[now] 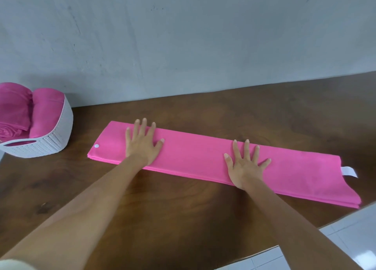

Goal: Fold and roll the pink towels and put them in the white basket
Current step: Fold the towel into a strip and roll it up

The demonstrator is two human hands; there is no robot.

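From the head view, a pink towel (203, 159), folded into a long narrow strip, is lying flat across a dark brown wooden table (203, 218), running from the left-centre toward the right edge. The left hand (142, 143) is resting palm-down on the strip near its left end, fingers straight and spread, holding nothing. The right hand (245, 164) is pressing flat on the strip further right, its fingers likewise splayed and straight, not curled round any cloth. A small white snap button (96, 146) is showing at the strip's left corner, and a white label (349, 171) is sticking out from its right end. Well apart to the left, a white basket (53, 139) with a perforated wall is standing on the table against the grey wall (183, 35); rolled pink towels (43, 113) are already sitting inside it, side by side. At the lower right, beyond the table's edge, pale floor tiles (345, 239) are showing.
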